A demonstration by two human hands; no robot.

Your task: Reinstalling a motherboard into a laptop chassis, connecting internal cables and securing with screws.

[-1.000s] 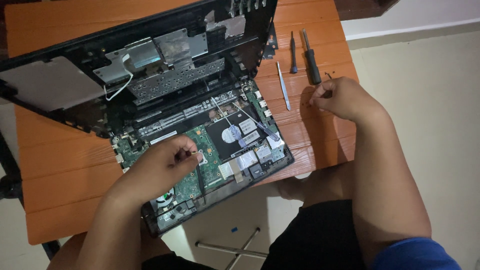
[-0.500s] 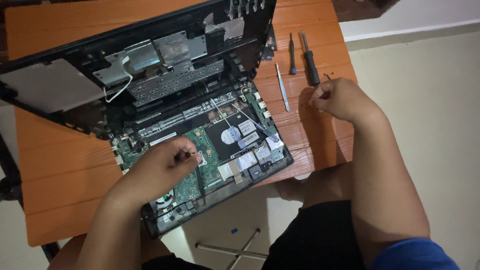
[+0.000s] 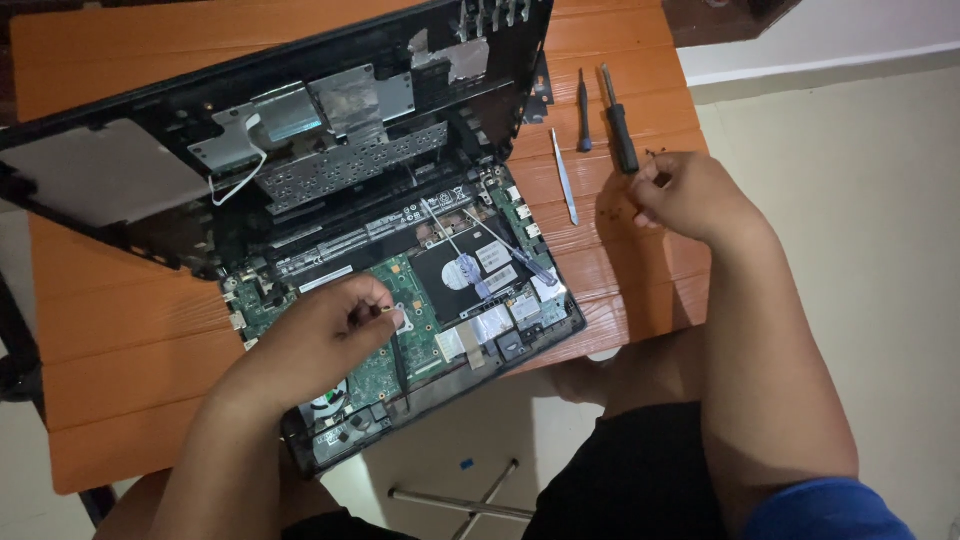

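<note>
The black laptop [image 3: 300,200] already lies opened, green circuit board [image 3: 400,290] bared; left hand [image 3: 320,335] pinches something tiny there, right hand [image 3: 685,195] pinches small bits on the orange wooden tabletop [image 3: 120,330], so the disassembly seems midway.

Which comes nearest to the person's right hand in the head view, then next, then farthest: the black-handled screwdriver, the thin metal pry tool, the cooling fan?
1. Black-handled screwdriver, just above the right hand.
2. Thin metal pry tool, to its left.
3. Cooling fan, far left, by the laptop's near edge.

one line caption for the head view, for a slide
Left hand pinches at the green board of an opened laptop on an orange table; right hand rests by the screwdrivers.
</note>
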